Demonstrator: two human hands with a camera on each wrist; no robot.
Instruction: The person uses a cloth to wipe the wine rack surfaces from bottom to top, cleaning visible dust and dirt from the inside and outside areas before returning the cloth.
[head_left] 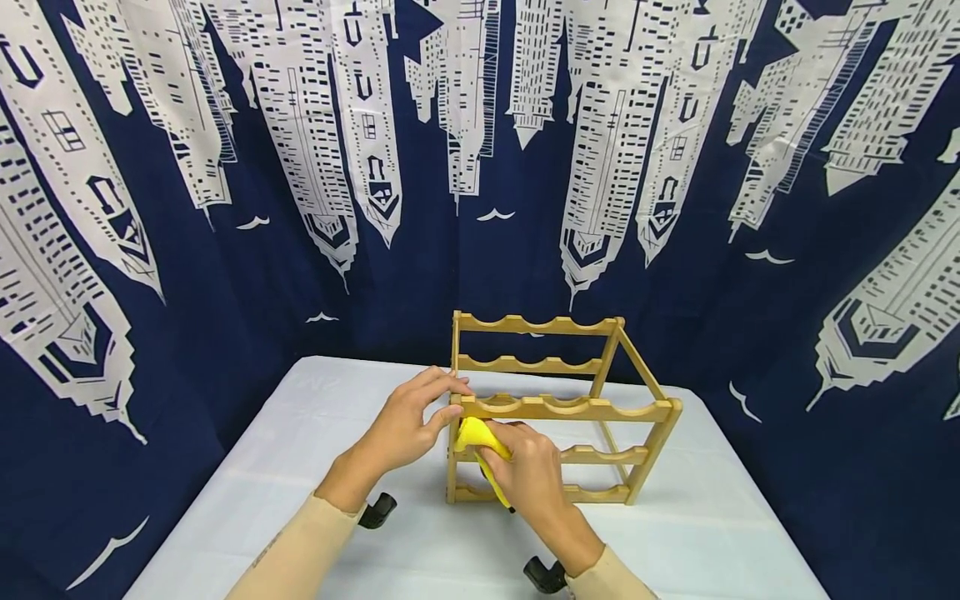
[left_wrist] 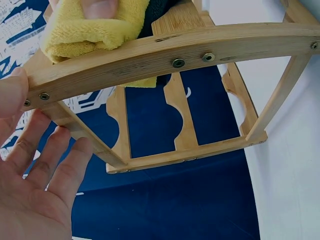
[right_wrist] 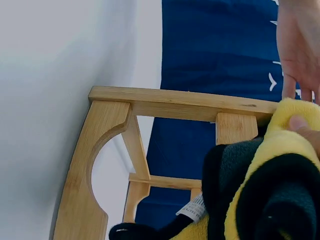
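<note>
A light wooden wine rack [head_left: 570, 408] with scalloped rails stands upright on the table. At its near left upper corner, my left hand [head_left: 408, 421] holds the frame, thumb on one side and fingers on the other. My right hand [head_left: 532, 471] grips a folded cloth [head_left: 474, 433], yellow on one face and dark grey on the other, against the left side post below that corner. In the left wrist view, the yellow cloth [left_wrist: 95, 30] lies against the post above two screw heads. A white label [right_wrist: 195, 207] sticks out from the cloth in the right wrist view.
The table [head_left: 300, 467] has a white cover. Behind it and at both sides hangs a navy curtain [head_left: 420, 283] with white upside-down buildings and birds. Black wrist-worn devices [head_left: 378, 510] show beside both forearms.
</note>
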